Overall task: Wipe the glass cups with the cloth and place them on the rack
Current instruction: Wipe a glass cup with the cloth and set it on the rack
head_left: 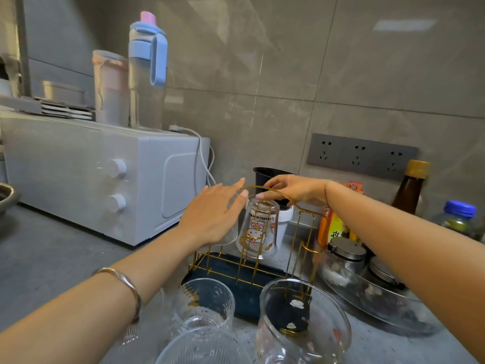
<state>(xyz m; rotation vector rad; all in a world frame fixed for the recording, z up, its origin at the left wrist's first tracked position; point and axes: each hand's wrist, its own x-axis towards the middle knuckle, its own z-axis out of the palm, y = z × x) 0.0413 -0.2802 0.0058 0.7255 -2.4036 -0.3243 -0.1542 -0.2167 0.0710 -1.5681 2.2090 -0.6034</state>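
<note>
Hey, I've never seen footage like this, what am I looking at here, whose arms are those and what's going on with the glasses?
No machine here: a person wears a camera on the head, so this single view looks down their own arms. On the grey counter stands a gold wire rack with two upturned cups. The open left hand lies against the ribbed cup; the right hand touches the cartoon cup on top, grip unclear. More glasses wait in front.

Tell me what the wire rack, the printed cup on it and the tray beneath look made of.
Wire rack: metal wire, shiny gold finish; thin bent rods glint.
Hello Kitty cup: clear glossy glass, going by the task; rack wires show through it.
Tray: dark blue, dull sheen, probably plastic.
</note>
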